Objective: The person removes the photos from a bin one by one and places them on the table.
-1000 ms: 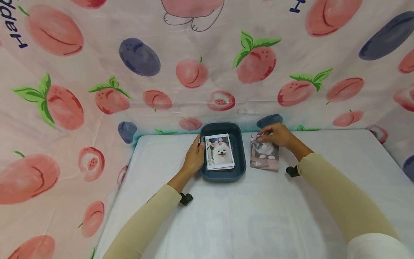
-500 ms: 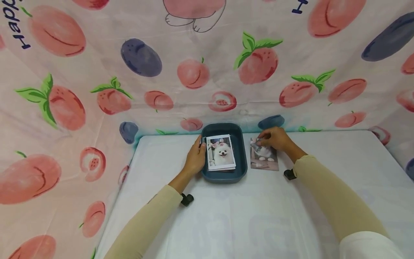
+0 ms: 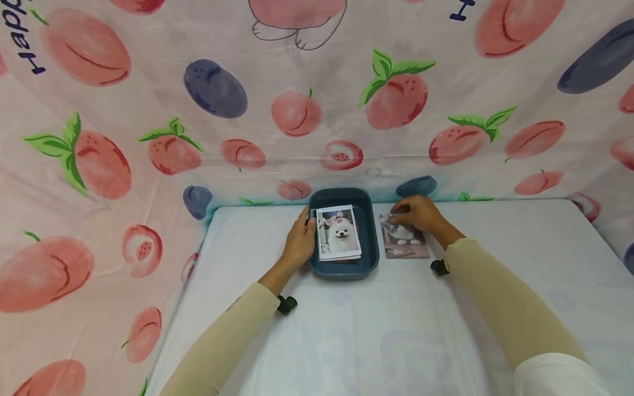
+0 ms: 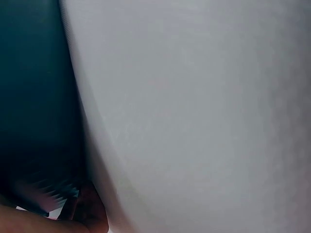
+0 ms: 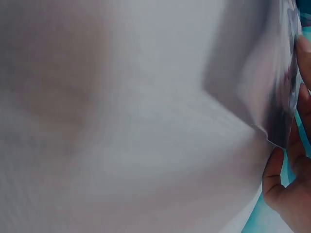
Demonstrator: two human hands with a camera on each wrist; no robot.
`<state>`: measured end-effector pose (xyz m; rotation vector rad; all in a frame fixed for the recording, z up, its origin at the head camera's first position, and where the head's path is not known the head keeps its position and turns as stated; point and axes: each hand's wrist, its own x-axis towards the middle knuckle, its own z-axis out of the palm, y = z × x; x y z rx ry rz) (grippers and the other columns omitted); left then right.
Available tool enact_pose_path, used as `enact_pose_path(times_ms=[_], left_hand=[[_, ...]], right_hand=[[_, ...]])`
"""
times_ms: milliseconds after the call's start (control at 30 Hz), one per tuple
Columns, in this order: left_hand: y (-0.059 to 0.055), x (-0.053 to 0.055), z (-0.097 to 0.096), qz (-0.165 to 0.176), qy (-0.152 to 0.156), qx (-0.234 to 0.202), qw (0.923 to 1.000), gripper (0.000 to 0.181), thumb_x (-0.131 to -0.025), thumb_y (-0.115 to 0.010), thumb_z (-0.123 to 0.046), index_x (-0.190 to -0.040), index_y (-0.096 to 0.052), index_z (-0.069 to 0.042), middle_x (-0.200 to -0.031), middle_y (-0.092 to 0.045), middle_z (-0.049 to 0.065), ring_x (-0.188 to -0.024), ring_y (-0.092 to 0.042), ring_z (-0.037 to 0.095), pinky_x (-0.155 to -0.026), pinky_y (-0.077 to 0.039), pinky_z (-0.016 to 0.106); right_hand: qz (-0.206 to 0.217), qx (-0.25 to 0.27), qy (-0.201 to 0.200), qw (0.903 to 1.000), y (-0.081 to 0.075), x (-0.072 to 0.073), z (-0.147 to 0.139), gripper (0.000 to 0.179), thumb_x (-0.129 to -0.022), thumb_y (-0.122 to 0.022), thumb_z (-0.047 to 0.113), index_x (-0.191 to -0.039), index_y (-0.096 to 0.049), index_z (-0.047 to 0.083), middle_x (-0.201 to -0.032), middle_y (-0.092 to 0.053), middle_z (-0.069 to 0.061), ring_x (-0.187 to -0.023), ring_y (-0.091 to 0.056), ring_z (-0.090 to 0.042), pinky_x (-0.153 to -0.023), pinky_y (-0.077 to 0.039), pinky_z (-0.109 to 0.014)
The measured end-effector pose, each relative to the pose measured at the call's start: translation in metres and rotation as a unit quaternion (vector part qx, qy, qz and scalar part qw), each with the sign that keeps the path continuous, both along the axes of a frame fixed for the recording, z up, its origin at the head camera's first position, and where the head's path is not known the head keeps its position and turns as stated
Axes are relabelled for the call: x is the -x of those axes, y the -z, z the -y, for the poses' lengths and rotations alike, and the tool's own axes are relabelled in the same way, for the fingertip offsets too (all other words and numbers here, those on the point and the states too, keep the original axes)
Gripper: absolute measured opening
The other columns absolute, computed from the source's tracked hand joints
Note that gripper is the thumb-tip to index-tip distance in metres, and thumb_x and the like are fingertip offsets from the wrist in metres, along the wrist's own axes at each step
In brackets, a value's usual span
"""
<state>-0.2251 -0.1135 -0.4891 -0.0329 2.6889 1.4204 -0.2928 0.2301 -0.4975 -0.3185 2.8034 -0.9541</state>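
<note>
My left hand [image 3: 299,239] grips the left side of a dark blue rectangular tray [image 3: 368,269], its thumb at the rim. A small stack of photo cards [image 3: 339,234] lies inside, topped by a white-bordered picture of a fluffy white dog. To the tray's right, my right hand [image 3: 419,213] pinches the upper part of a photo card [image 3: 406,250] showing a grey and white cat. Its fingers cover part of the picture. In the right wrist view this card [image 5: 272,97] appears tilted off the white surface. The left wrist view has the tray wall [image 4: 39,87] close beside the hand.
A white-covered table [image 3: 356,335] extends from the tray toward the viewer. Behind it hangs a pale pink cloth [image 3: 342,71] printed with peaches and blue fruit, and the tray stands close to it.
My right hand has come slightly down and nearer, and the cat photo card's upper edge appears lower, with the card a little closer to the tray. The left hand still holds the tray.
</note>
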Motion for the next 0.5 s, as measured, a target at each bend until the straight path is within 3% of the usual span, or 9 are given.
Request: enact_pose_path(times_ms=[233,367,500], left_hand=[[-0.001,0.001,-0.001,0.000,0.003,0.004,1.0000,0.057,-0.112,-0.033,-0.039,-0.164,-0.023,-0.019,-0.161,-0.040,0.017,-0.151,-0.037,0.032,-0.124,-0.028,0.050],[-0.002,0.001,0.000,0.001,0.003,0.010,0.9999,0.057,-0.112,-0.032,-0.040,-0.164,-0.022,-0.019,-0.161,-0.039,0.016,-0.152,-0.035,0.032,-0.125,-0.027,0.050],[-0.001,0.001,0.000,0.001,0.007,0.010,0.9999,0.057,-0.113,-0.033,-0.039,-0.164,-0.022,-0.018,-0.161,-0.039,0.017,-0.151,-0.035,0.032,-0.125,-0.027,0.050]], right_hand=[[-0.025,0.017,0.015,0.9994,-0.017,-0.002,0.005,0.033,-0.089,-0.081,0.030,-0.113,-0.077,0.008,-0.112,-0.074,-0.013,-0.101,-0.065,-0.030,-0.089,-0.055,-0.050],[-0.063,0.031,0.007,0.9975,-0.044,-0.003,0.023,0.044,-0.087,-0.081,0.042,-0.115,-0.076,0.008,-0.109,-0.073,-0.011,-0.099,-0.063,-0.028,-0.087,-0.054,-0.048],[-0.047,0.057,-0.027,0.9969,-0.074,-0.001,0.051,0.055,-0.085,-0.079,0.052,-0.122,-0.074,0.012,-0.112,-0.070,-0.007,-0.102,-0.062,-0.026,-0.090,-0.054,-0.047]])
